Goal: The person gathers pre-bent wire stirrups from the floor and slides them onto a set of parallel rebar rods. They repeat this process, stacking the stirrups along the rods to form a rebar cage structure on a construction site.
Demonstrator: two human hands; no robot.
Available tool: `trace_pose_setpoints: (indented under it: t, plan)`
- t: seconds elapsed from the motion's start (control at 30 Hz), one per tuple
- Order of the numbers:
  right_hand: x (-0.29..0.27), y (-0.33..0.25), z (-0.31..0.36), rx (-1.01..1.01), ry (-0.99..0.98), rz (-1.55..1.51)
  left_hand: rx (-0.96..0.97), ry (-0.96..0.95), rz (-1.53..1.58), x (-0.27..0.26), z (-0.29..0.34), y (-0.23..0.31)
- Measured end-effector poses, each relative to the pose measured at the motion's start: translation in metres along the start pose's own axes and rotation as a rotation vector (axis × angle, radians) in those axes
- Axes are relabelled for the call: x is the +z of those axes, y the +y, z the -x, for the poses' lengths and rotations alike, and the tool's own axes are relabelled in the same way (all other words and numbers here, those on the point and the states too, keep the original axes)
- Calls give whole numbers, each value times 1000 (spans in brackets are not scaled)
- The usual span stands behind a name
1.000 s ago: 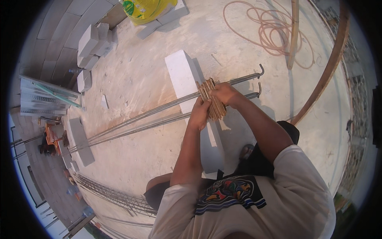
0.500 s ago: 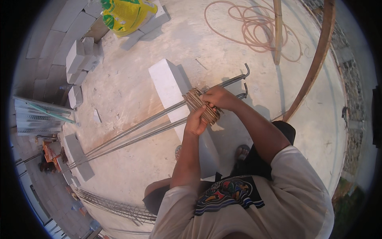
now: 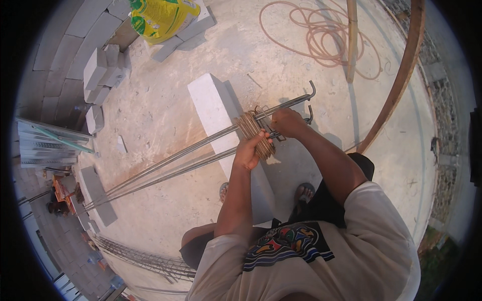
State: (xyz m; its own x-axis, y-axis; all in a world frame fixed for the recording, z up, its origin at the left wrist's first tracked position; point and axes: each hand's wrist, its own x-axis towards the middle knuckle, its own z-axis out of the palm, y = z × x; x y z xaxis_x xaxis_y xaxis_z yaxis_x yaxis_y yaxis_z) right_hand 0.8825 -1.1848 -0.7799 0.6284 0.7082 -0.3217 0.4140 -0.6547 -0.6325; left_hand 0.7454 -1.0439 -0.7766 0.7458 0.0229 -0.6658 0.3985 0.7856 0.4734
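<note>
Long steel rebars (image 3: 170, 154) run from the far left across a pale lightweight block (image 3: 207, 95), their bent hook ends (image 3: 312, 91) just past my right hand. A tight bundle of brownish wire stirrups (image 3: 248, 126) is threaded around these bars beside the block. My left hand (image 3: 248, 152) is closed around the lower part of the bundle, thumb and fingertips on the bundle's right side. To the right of the bundle, my right hand (image 3: 288, 123) is closed on a stirrup (image 3: 279, 136) set apart from the others; its fingertips are partly hidden.
A second block (image 3: 96, 195) supports the bars' far end. Stacked blocks (image 3: 103, 70) and a yellow sack (image 3: 163, 20) stand at upper left. A coiled hose (image 3: 324, 42), wooden post (image 3: 351, 45) and curved timber (image 3: 396, 83) lie to the right. A rebar cage (image 3: 145, 258) rests at lower left.
My right hand has moved right, away from the bundle, with a stirrup drawn apart along the bars. My left hand keeps its hold on the bundle.
</note>
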Motion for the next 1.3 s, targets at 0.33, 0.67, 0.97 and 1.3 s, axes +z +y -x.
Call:
trace_pose_setpoints:
  t: [0.33,0.67,0.97,1.3]
  plan:
    - [-20,-28,5,141,-276,-761,6,-51,-54,7,4,4]
    - [-50,-29,5,311,-271,4,-18,29,-54,-1,4,-3]
    - [3,1,4,263,-105,64,-11,21,-64,0,4,-3]
    - [-9,19,0,49,-341,-112,-29,70,-76,-5,6,3]
